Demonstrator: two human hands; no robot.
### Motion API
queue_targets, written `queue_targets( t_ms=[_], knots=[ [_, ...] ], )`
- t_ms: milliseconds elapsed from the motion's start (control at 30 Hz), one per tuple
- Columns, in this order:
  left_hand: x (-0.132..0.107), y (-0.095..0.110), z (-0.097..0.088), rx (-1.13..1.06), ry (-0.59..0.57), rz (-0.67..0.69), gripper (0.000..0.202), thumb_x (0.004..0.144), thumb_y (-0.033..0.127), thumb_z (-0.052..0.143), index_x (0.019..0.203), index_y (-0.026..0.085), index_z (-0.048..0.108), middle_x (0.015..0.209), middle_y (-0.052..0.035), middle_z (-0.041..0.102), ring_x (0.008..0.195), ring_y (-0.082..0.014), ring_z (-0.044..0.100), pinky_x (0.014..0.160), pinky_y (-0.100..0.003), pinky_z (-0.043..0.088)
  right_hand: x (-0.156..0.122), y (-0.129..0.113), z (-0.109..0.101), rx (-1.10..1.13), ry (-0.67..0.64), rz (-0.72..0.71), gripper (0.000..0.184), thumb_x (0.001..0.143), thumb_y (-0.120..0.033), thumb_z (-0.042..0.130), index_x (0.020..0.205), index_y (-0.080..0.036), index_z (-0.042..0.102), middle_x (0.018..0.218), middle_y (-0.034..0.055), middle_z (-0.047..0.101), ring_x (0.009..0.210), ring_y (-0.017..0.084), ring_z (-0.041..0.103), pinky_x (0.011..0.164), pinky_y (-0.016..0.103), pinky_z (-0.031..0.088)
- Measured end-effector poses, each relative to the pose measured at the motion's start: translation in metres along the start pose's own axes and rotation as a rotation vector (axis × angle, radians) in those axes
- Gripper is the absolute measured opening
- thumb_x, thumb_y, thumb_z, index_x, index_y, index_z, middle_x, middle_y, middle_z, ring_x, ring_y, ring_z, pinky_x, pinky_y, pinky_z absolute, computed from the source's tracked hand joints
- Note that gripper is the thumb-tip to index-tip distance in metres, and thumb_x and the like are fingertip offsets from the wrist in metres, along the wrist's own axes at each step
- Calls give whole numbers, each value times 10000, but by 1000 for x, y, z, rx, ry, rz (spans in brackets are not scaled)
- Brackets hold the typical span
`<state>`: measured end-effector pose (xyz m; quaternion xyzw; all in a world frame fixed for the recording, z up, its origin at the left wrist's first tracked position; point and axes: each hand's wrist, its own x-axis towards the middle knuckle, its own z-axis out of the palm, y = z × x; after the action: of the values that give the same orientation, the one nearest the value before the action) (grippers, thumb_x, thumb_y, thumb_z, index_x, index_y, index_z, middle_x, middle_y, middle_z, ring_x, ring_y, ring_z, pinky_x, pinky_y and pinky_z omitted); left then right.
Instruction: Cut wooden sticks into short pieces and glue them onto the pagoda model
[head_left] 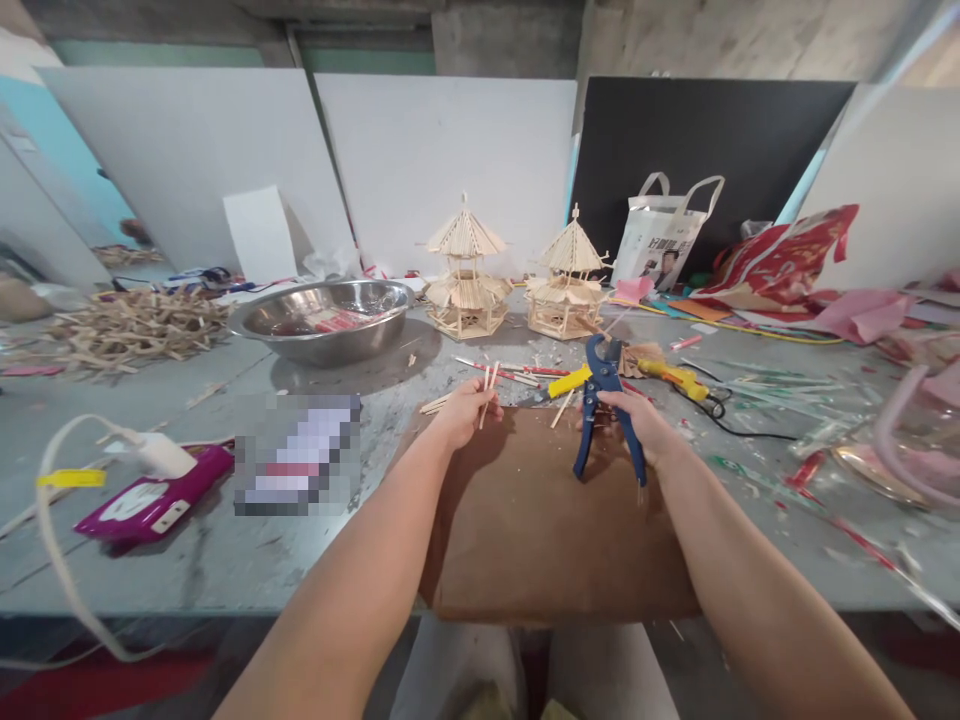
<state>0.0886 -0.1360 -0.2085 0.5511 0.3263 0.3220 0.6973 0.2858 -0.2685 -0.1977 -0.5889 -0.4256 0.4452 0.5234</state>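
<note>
My left hand (466, 414) is closed on two short thin wooden sticks (486, 390), which point upward from the fingertips over the back edge of a brown board (540, 530). My right hand (636, 422) grips a blue-handled hand cutter (602, 368) whose head points up and away; its handles are spread apart. Beyond the board lie a yellow-handled tool (568, 382) and red-and-white sticks (502, 370). Two pagoda models of wooden sticks, a larger one (466, 275) and a smaller one (574, 275), stand farther back.
At the left are a steel basin (322, 345), a heap of wooden pieces (139, 325), a purple power strip (161, 495) with a white plug, and a pixelated flat object (300, 455). To the right are a yellow-handled corded tool (679, 378), clear plastic strips (780, 385) and a white bag (660, 235).
</note>
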Motion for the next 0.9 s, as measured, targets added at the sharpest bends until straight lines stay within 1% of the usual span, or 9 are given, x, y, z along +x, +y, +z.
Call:
queue_targets(
  t_ms=[133,233,333,367,433,567,667,800,900],
  knots=[
    [0,0,2,-12,-16,24,112,670,90,471,749,154,426,561,57,486,478,-57,510,592,-240,440,3,0,-1,-18,91,-51,407,709,-339,324,1000,-106,489,936,108,612,784,205,598,662,313,469],
    [-1,-2,3,-35,-36,35,88,664,84,457,706,151,416,591,39,517,540,-74,546,637,-252,441,3,-1,-4,-89,324,-211,473,713,-386,332,1069,-104,461,921,95,599,796,209,577,684,328,447],
    [0,-4,4,-43,-75,55,87,667,100,473,699,150,410,643,20,554,604,-84,569,665,-247,436,2,-2,-7,-467,668,-364,514,711,-464,378,1095,-129,450,990,107,554,912,229,511,786,354,378],
    [1,-5,4,-34,-90,67,84,674,119,485,709,150,415,679,11,570,618,-85,572,670,-245,434,2,-2,-8,-643,753,-367,530,712,-484,384,1112,-140,440,1029,119,532,963,242,477,819,371,344],
    [1,-6,3,-1,-104,89,100,695,171,501,771,151,440,794,-11,595,639,-84,577,670,-243,434,3,0,-7,-963,840,-271,580,714,-519,383,1161,-151,403,1081,152,491,1022,278,426,850,422,281],
    [0,-6,6,101,-79,91,199,714,232,511,893,158,467,967,-48,584,642,-90,581,635,-243,439,10,10,-8,-1280,796,35,686,689,-592,370,1209,-145,345,1080,198,466,1018,334,415,814,490,240],
    [-1,-6,9,132,-63,62,191,718,233,508,887,145,489,965,-61,591,644,-96,582,663,-264,447,16,20,-12,-1353,731,148,681,692,-604,348,1197,-147,359,1094,196,456,1030,337,408,820,496,221],
    [0,-10,12,106,-84,75,205,703,249,535,867,128,518,936,-73,602,724,-120,589,741,-296,437,19,23,-12,-1389,653,171,640,719,-565,344,1174,-118,391,1121,197,452,1047,338,393,850,538,166],
    [1,-12,14,73,-122,108,211,680,268,565,833,125,542,936,-69,605,786,-139,585,787,-315,418,18,21,0,-1424,583,-15,501,784,-414,348,1215,-158,354,1225,162,391,1139,313,297,874,562,123]
  ],
)
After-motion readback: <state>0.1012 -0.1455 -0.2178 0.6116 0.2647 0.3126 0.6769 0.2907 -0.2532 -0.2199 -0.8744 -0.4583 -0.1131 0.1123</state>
